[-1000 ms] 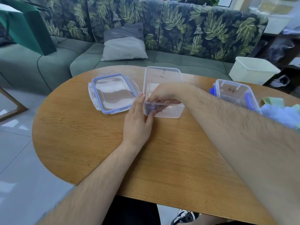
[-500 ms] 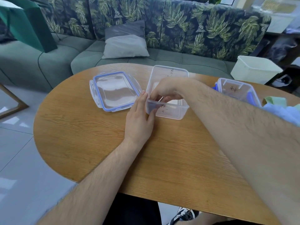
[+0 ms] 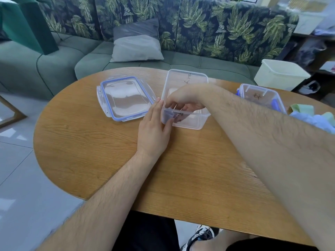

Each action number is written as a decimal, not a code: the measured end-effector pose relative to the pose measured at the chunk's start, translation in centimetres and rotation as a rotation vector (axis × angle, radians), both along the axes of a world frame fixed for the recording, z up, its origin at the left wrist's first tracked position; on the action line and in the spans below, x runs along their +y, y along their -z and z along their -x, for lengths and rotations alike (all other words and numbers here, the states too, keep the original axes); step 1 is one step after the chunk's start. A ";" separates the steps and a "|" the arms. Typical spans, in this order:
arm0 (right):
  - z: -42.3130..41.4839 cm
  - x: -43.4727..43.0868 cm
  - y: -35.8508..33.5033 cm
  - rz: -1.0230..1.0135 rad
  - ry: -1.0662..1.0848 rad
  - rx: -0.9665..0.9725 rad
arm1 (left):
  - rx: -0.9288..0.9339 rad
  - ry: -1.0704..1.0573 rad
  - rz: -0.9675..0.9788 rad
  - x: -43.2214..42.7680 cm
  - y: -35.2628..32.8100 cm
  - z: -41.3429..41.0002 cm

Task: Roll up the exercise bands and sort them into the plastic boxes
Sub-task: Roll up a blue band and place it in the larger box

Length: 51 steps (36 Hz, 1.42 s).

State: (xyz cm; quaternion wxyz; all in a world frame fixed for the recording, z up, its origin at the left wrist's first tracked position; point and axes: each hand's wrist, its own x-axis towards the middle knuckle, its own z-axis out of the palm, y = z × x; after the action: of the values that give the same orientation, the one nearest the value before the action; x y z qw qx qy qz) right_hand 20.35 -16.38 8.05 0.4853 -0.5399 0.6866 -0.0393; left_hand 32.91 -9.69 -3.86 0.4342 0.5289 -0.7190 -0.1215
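Left hand (image 3: 154,131), fingers straight, bracing clear rectangular plastic box (image 3: 192,122); right hand (image 3: 183,100) curling inside, grasp unclear. Risk: dark purple roll (image 3: 167,115) springing open on release, light box skidding.

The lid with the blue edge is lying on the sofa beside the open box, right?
No. The lid with the blue edge lies on the wooden table, not the sofa, beside the open box, as the head view shows.
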 end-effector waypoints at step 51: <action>25.3 27.8 8.2 0.890 0.655 0.537 | 0.018 0.723 -0.356 13.2 -1.8 26.3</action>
State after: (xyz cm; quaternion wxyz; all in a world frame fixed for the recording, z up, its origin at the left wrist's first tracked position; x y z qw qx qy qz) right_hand -4.92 11.40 -0.18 -0.0136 -0.4429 0.8327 -0.3319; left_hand 6.59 3.49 -2.09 0.2714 0.3079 -0.8225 -0.3938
